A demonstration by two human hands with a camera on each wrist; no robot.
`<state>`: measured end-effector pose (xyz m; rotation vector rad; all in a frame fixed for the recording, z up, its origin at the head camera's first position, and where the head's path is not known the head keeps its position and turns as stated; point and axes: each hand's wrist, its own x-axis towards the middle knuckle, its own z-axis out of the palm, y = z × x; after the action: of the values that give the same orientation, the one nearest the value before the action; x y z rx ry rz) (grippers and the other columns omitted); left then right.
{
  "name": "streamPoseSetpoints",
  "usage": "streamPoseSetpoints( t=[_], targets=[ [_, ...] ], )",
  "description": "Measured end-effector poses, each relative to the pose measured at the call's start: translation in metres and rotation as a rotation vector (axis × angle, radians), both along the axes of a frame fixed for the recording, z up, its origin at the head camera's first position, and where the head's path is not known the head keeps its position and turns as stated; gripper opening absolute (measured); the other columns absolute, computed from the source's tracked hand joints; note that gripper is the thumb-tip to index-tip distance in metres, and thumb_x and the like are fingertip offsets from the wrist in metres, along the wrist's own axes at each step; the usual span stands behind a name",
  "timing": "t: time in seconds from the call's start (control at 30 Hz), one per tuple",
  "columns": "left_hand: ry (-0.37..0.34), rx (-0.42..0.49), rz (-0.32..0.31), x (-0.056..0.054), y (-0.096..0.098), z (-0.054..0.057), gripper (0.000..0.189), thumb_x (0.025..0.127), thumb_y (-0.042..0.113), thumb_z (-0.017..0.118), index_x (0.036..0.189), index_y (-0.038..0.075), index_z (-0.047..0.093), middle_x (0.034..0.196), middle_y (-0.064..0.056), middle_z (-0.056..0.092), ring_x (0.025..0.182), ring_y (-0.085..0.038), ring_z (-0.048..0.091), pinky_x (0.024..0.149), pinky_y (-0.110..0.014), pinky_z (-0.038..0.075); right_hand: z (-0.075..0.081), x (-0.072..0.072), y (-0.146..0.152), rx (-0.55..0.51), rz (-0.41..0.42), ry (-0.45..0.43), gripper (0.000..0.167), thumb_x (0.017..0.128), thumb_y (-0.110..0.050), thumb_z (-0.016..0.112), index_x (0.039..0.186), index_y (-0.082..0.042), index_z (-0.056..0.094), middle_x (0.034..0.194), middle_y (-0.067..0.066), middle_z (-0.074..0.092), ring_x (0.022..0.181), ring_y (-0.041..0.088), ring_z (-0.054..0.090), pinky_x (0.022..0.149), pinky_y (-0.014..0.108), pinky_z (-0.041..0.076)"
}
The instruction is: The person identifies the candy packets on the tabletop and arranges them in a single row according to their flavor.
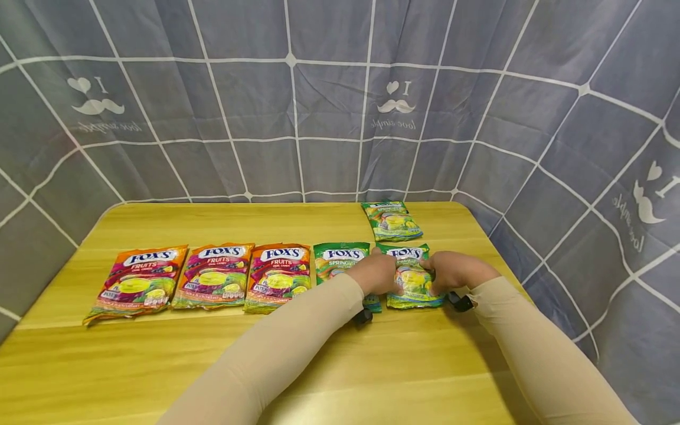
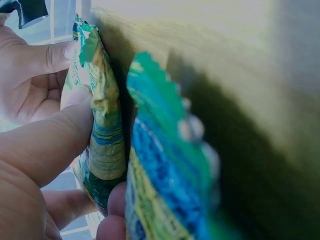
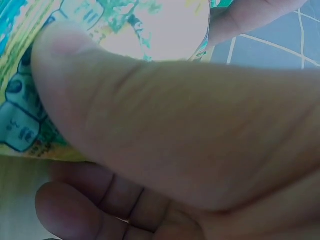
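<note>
Both hands are at a green bag of Fox's candy (image 1: pixel 410 283) in the right part of the front row. My left hand (image 1: pixel 376 274) grips its left side. In the left wrist view the thumb (image 2: pixel 50 145) lies on the front of the bag (image 2: pixel 109 150), with fingertips (image 2: pixel 112 226) reaching between it and the neighbouring green bag (image 2: pixel 160 175). My right hand (image 1: pixel 461 271) holds the opposite side. Its thumb (image 3: pixel 150 125) lies across the printed front in the right wrist view. That neighbouring green bag is partly hidden by my left hand and sleeve.
Three red-orange Fox's Fruits bags (image 1: pixel 139 277) (image 1: pixel 214 274) (image 1: pixel 278 274) lie in line to the left. Another green bag (image 1: pixel 393 221) lies behind, near the back edge of the wooden table (image 1: pixel 340 366). A grey checked curtain (image 1: pixel 329 106) surrounds the table's back and sides.
</note>
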<state>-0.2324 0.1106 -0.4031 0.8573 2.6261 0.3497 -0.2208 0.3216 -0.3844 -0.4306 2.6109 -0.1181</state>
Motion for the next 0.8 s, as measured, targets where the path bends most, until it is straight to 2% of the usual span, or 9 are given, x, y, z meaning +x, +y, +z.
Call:
streamPoseSetpoints(
  t=[0.23,0.37,0.5,0.57,0.63,0.73,0.8],
  targets=[
    [0.019,-0.026,-0.027,-0.0006,0.0026,0.0032,0.039,0.095,0.051,0.075,0.101,0.012,0.078,0.117,-0.001,0.074,0.111,-0.021,0.051,0.081,-0.031,0.055,0.0048,0.0006,0.0015,0.000,0.003,-0.005,0.078,0.083,-0.014,0.086,0.151,0.004,0.052,0.135,0.027,0.068,0.098,0.020,0.066,0.084,0.035,0.056],
    [0.021,-0.029,-0.032,-0.0016,0.0028,0.0046,0.037,0.094,0.051,0.075,0.092,0.014,0.077,0.101,0.001,0.074,0.106,-0.020,0.051,0.081,-0.032,0.055,0.0053,0.0014,0.0037,-0.006,0.029,-0.004,0.077,0.086,-0.017,0.085,0.152,0.005,0.051,0.138,0.027,0.066,0.116,0.031,0.070,0.094,0.043,0.059],
    [0.023,-0.037,-0.029,-0.0014,0.0021,0.0063,0.036,0.093,0.051,0.077,0.083,0.016,0.075,0.094,0.003,0.073,0.106,-0.020,0.053,0.078,-0.032,0.054,0.0074,0.0026,0.0054,-0.013,0.024,-0.036,0.075,0.091,-0.017,0.082,0.155,0.004,0.047,0.146,0.030,0.060,0.131,0.042,0.062,0.105,0.050,0.055],
    [0.030,-0.049,-0.027,-0.0006,0.0018,0.0074,0.036,0.093,0.052,0.077,0.078,0.018,0.074,0.099,0.002,0.076,0.109,-0.021,0.055,0.075,-0.031,0.054,0.0081,0.0027,0.0056,-0.013,0.022,-0.053,0.074,0.093,-0.017,0.080,0.156,0.004,0.045,0.148,0.030,0.057,0.133,0.043,0.060,0.107,0.051,0.053],
    [0.041,-0.060,-0.021,-0.0002,0.0017,0.0085,0.037,0.092,0.052,0.078,0.076,0.019,0.073,0.123,-0.006,0.075,0.104,-0.021,0.062,0.070,-0.030,0.054,0.0082,0.0024,0.0057,-0.016,0.025,-0.060,0.074,0.093,-0.016,0.079,0.156,0.004,0.045,0.147,0.031,0.058,0.130,0.041,0.062,0.105,0.050,0.055],
    [0.068,-0.077,-0.017,-0.0003,0.0019,0.0098,0.039,0.090,0.054,0.079,0.073,0.019,0.072,0.154,-0.020,0.056,0.091,-0.021,0.070,0.065,-0.029,0.055,0.0076,0.0018,0.0052,-0.025,0.026,-0.045,0.074,0.091,-0.016,0.081,0.154,0.004,0.048,0.143,0.029,0.062,0.124,0.037,0.066,0.101,0.046,0.057],
    [0.083,-0.081,-0.020,-0.0011,0.0020,0.0100,0.040,0.089,0.055,0.080,0.072,0.019,0.072,0.159,-0.023,0.050,0.090,-0.021,0.070,0.064,-0.029,0.055,0.0070,0.0015,0.0049,-0.033,0.023,-0.027,0.074,0.089,-0.016,0.083,0.152,0.004,0.051,0.139,0.027,0.065,0.119,0.035,0.068,0.097,0.044,0.059]
  ],
)
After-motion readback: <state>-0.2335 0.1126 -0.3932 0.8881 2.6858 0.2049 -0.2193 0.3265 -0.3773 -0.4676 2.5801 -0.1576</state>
